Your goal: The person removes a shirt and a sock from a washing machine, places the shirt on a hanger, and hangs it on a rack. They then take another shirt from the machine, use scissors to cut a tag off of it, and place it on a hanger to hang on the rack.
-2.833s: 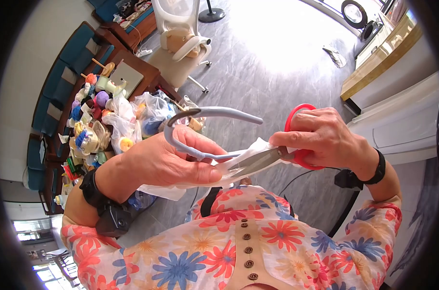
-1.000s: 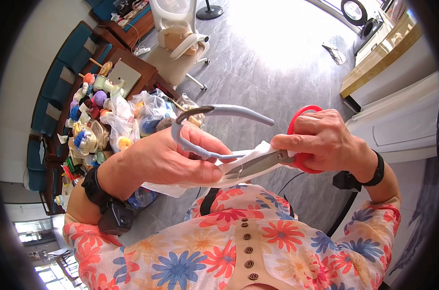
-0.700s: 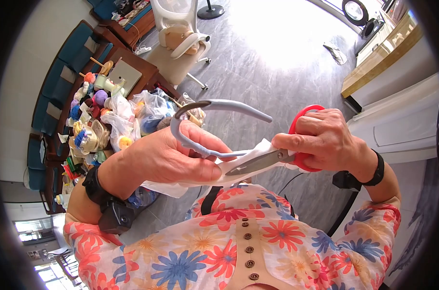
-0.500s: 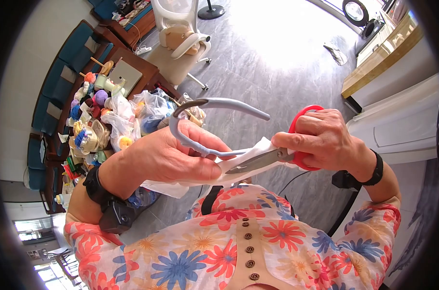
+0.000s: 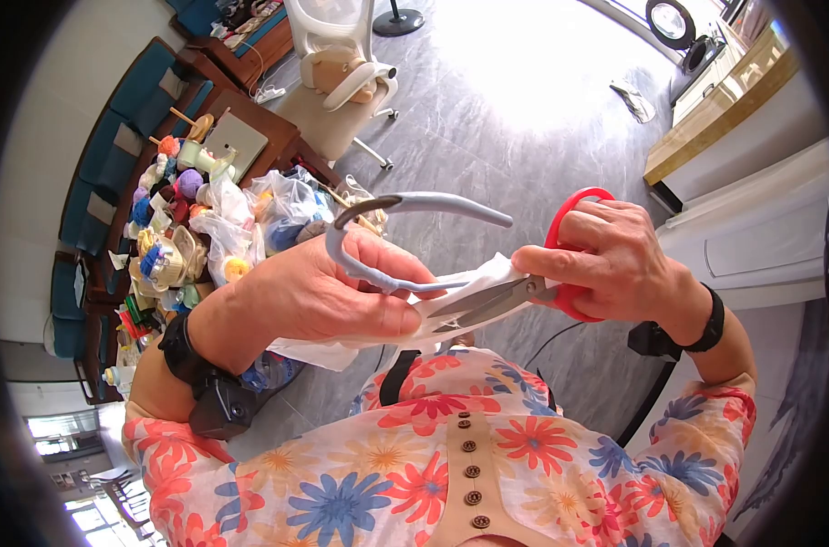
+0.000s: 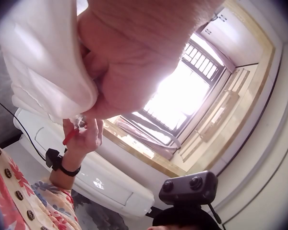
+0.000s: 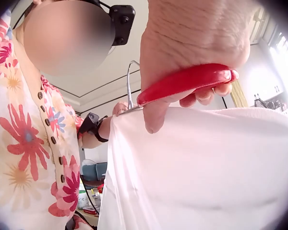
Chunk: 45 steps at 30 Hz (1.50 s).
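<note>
My left hand (image 5: 328, 296) pinches white cloth (image 5: 442, 339) together with a thin grey-blue curved band (image 5: 451, 202), which arches above the fingers. In my right hand (image 5: 606, 260) are red-handled scissors (image 5: 492, 304), their blades slightly parted and pointing left at the cloth beside the left thumb. The right index finger lies along the cloth's upper edge. In the right wrist view the cloth (image 7: 206, 163) hangs in a wide sheet below the red handle (image 7: 182, 85). The left wrist view shows cloth (image 6: 43, 52) bunched beside the left hand (image 6: 129, 52); the blade tips are hidden there.
At the left, a table is piled with yarn balls (image 5: 189, 184), plastic bags (image 5: 227, 228) and a basket (image 5: 165, 264). A white chair (image 5: 328, 114) stands beyond it. Teal seats (image 5: 95, 187) line the wall, and a wood-edged counter (image 5: 720, 114) is at the right.
The scissor blades have parted from nearly closed, and the upper red handle loop has risen a little. The curved band has shifted slightly; both hands stay in nearly the same place.
</note>
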Available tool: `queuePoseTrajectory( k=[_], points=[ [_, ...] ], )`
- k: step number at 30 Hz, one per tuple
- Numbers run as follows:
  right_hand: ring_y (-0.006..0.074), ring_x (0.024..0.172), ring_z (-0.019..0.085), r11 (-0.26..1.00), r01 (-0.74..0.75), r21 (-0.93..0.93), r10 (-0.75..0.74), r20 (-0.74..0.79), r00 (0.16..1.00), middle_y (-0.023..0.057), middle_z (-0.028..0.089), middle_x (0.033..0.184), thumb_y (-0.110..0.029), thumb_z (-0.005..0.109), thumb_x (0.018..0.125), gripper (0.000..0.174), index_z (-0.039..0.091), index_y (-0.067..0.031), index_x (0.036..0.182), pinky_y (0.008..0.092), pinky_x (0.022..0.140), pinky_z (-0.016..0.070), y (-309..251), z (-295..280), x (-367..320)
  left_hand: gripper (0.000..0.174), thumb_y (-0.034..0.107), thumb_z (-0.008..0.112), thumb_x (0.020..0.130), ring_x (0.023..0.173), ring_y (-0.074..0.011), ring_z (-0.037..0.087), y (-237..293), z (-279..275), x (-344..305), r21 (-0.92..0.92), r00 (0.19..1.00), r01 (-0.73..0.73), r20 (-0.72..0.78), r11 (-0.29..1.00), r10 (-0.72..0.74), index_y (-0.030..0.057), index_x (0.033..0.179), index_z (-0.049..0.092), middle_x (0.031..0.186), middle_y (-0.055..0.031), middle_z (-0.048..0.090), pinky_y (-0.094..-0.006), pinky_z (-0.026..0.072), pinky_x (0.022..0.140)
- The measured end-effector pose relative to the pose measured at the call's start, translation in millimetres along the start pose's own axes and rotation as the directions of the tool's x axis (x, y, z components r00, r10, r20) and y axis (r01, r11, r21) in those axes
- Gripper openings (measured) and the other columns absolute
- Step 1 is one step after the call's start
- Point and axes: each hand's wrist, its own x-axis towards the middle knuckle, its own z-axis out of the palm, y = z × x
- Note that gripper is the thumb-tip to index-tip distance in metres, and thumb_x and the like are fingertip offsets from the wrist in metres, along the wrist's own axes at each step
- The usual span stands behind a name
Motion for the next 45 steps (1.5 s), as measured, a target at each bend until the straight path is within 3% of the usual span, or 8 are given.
queuePoseTrajectory(
  k=[15, 27, 31, 33, 35, 37, 41, 45],
  points=[
    [0.0101, 0.051, 0.051, 1.0, 0.024, 0.011, -0.025, 0.018, 1.0, -0.0032, 0.046, 0.063, -0.017, 0.07, 0.06, 0.046, 0.058, -0.0207, 0.104, 0.0251, 0.043, 0.0412, 1, 3, -4, 0.026, 0.001, 0.064, 0.075, 0.072, -0.0022, 0.051, 4, 3, -1, -0.036, 1.0, 0.005, 0.025, 0.999, -0.004, -0.0019, 0.1, 0.061, 0.081, 0.0003, 0.061, -0.0147, 0.04, 0.061],
    [0.0115, 0.047, 0.049, 0.994, -0.091, 0.064, 0.099, -0.146, 0.984, -0.0006, 0.048, 0.059, -0.016, 0.075, 0.057, 0.035, 0.063, -0.014, 0.089, 0.0248, 0.041, 0.0393, -4, -4, -14, 0.025, 0.008, 0.065, 0.075, 0.069, -0.0037, 0.051, 0, 0, -3, 0.003, 0.993, -0.088, -0.077, 0.996, 0.088, -0.0026, 0.097, 0.061, 0.078, 0.0004, 0.059, -0.0173, 0.0404, 0.059],
    [0.0132, 0.049, 0.047, 0.92, -0.363, 0.147, 0.386, -0.18, 0.905, 0.0028, 0.052, 0.064, -0.012, 0.078, 0.058, 0.038, 0.062, -0.007, 0.092, 0.0246, 0.046, 0.0405, -3, -7, -48, 0.029, 0.009, 0.067, 0.073, 0.068, -0.0035, 0.051, -5, -9, -16, -0.034, 0.989, -0.009, -0.146, 0.999, 0.004, -0.0025, 0.099, 0.06, 0.078, 0.0006, 0.059, -0.0167, 0.04, 0.058],
    [0.0124, 0.053, 0.047, 0.806, -0.566, 0.175, 0.593, -0.228, 0.773, 0.0048, 0.051, 0.066, -0.009, 0.077, 0.058, 0.041, 0.061, -0.0047, 0.095, 0.0225, 0.049, 0.04, 2, 3, -76, 0.031, 0.009, 0.068, 0.071, 0.067, -0.0034, 0.051, -12, -14, -21, 0.028, 0.964, -0.058, -0.26, 0.998, 0.063, -0.0026, 0.099, 0.06, 0.077, 0.0004, 0.059, -0.0161, 0.0399, 0.058],
    [0.0098, 0.057, 0.045, 0.774, -0.6, 0.201, 0.633, -0.281, 0.722, 0.0041, 0.052, 0.069, -0.006, 0.076, 0.06, 0.042, 0.059, -0.0034, 0.098, 0.0202, 0.053, 0.0395, 9, 19, -104, 0.032, 0.008, 0.068, 0.07, 0.066, -0.0036, 0.052, -12, -8, -25, -0.005, 0.953, -0.048, -0.298, 0.999, 0.044, -0.003, 0.099, 0.06, 0.077, 0.0003, 0.059, -0.0165, 0.041, 0.058],
    [0.0069, 0.061, 0.045, 0.6, -0.726, 0.337, 0.799, -0.306, 0.518, 0.0, 0.051, 0.07, -0.005, 0.076, 0.062, 0.041, 0.059, -0.0041, 0.1, 0.0187, 0.057, 0.0398, 17, 39, -131, 0.034, 0.007, 0.069, 0.068, 0.065, -0.0049, 0.053, -19, -12, -32, -0.058, 0.913, -0.115, -0.4, 0.992, 0.083, -0.0035, 0.099, 0.06, 0.078, -0.0008, 0.06, -0.018, 0.0426, 0.059],
    [0.0042, 0.062, 0.042, 0.258, -0.756, 0.601, 0.962, -0.089, 0.258, -0.0034, 0.048, 0.07, -0.009, 0.072, 0.07, 0.035, 0.057, -0.004, 0.102, 0.0164, 0.059, 0.0386, 33, 66, -173, 0.036, 0.006, 0.069, 0.065, 0.066, -0.0072, 0.056, -26, -10, -42, -0.105, 0.853, -0.214, -0.505, 0.971, 0.133, -0.0044, 0.098, 0.06, 0.079, -0.004, 0.062, -0.0178, 0.0436, 0.06],
    [0.0039, 0.065, 0.047, 0.016, -0.747, 0.665, 0.976, 0.151, 0.156, -0.0028, 0.05, 0.069, -0.018, 0.068, 0.075, 0.029, 0.057, -0.0043, 0.098, 0.0164, 0.061, 0.0406, 57, 85, -202, 0.037, 0.01, 0.072, 0.062, 0.061, -0.0053, 0.053, -34, -16, -61, -0.084, 0.801, -0.225, -0.584, 0.971, 0.135, -0.0042, 0.094, 0.061, 0.074, -0.0014, 0.06, -0.0164, 0.0402, 0.055]
  ],
)
